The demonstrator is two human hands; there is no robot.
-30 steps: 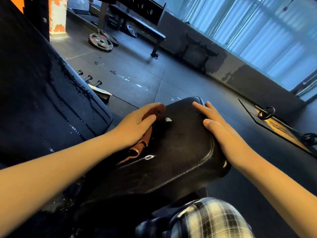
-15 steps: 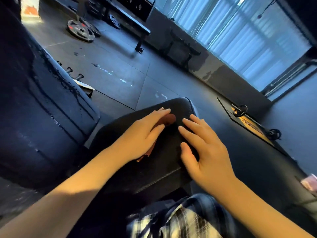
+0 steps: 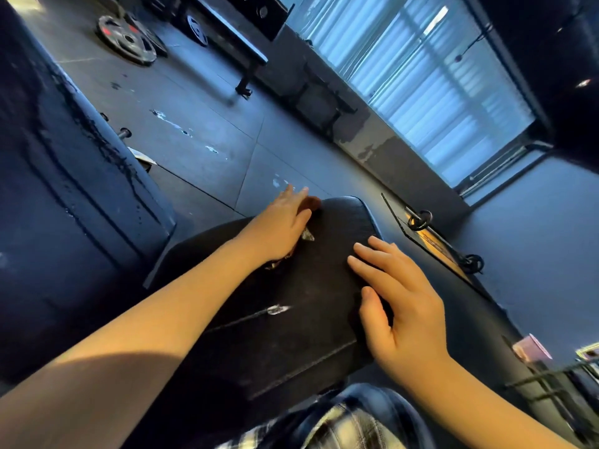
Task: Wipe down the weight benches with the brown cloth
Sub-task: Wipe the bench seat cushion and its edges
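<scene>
Now left hand (image 3: 278, 228), fingers straight, pushed crumpled brown cloth (image 3: 311, 203) to far edge of black padded surface (image 3: 308, 303); right hand (image 3: 402, 306) fingers spread; stroke ending.

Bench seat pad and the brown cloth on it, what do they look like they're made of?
Seat pad: probably black vinyl or faux leather, dull sheen, with a stitched seam and small tears showing pale backing. Brown cloth: looks like soft, matte fabric, crumpled; the left hand covers most of it, so the weave is unclear.
</scene>
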